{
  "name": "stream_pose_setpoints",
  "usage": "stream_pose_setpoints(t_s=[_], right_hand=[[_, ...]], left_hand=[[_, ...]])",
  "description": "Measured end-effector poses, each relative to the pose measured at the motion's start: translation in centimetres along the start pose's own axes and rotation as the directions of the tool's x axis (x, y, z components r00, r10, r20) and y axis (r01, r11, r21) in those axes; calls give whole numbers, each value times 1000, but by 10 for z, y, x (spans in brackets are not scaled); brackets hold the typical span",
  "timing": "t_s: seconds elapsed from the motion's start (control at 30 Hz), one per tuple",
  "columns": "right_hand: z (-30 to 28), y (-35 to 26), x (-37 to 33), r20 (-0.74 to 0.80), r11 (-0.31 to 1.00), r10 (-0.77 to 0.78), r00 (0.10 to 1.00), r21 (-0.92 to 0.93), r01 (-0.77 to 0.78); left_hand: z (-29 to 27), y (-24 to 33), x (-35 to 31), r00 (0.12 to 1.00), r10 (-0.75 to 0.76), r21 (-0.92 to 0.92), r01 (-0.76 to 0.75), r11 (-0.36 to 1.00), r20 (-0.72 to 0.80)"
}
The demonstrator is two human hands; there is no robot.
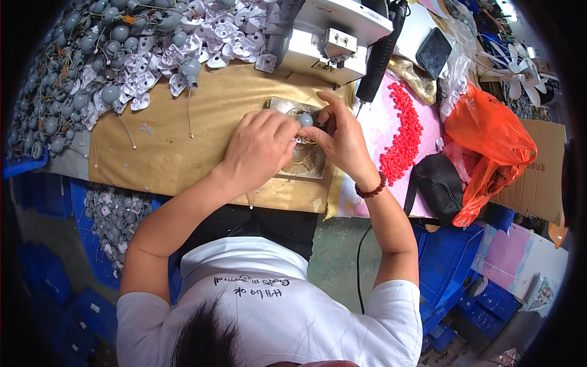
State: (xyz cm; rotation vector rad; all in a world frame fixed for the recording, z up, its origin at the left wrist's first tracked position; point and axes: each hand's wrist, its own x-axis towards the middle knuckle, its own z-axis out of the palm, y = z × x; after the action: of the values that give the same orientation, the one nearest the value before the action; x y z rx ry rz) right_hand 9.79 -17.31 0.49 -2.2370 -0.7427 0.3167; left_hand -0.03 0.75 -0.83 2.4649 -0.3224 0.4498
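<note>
A small grey ball-shaped part (pixel 306 119) sits over a square metal fixture plate (pixel 313 169) on the brown-covered bench. My right hand (pixel 342 139) is closed on this part, thumb against its lower side and index finger curled above. My left hand (pixel 260 145) reaches in from the left with its fingers bent together beside the part. Whatever its fingertips hold is hidden behind the knuckles. A thin yellowish wire shows just under the ball, between the two hands.
Grey ball parts with white brackets (pixel 189 70) are heaped at the back left. A white boxy device (pixel 324 55) and a black power screwdriver (pixel 376 67) stand behind the fixture. Small red pieces (pixel 402 137), a black pouch (pixel 439 188) and an orange plastic bag (pixel 489 140) lie at right.
</note>
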Motion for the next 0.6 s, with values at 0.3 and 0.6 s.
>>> stream_pose_setpoints(t_s=[0.3,0.6], right_hand=[[-53,72,66,-681,966,-247,689,-120,228],[-68,38,94,-727,908,27,686,305,288]], left_hand=[[5,11,22,992,-93,93,85,992,86],[7,8,21,996,-78,56,76,996,34]])
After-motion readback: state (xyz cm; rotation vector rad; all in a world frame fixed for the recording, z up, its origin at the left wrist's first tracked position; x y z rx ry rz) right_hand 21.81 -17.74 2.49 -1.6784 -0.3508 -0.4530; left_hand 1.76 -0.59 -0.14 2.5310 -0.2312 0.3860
